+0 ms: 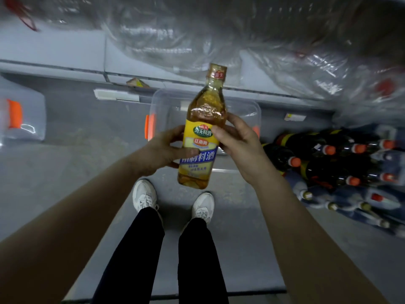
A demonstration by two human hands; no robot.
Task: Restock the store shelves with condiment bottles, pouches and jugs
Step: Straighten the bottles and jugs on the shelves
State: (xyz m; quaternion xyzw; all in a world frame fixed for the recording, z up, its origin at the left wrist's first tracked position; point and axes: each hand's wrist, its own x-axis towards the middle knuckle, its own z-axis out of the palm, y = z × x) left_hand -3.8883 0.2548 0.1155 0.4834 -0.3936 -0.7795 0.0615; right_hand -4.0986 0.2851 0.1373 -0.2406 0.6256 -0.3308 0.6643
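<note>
A clear bottle of amber cooking wine with a yellow and blue label and a gold-wrapped cap is held upright, slightly tilted, in front of me. My left hand grips its lower label from the left, thumb across the front. From the right, my right hand holds the bottle at mid-height, fingers curled behind it. Behind the bottle a clear plastic bin with orange latches stands on the floor.
Several dark bottles with orange caps lie piled on the floor at the right. Clear plastic wrap bulges over the grey shelf edge above. Another clear bin sits at the far left. My white shoes stand below.
</note>
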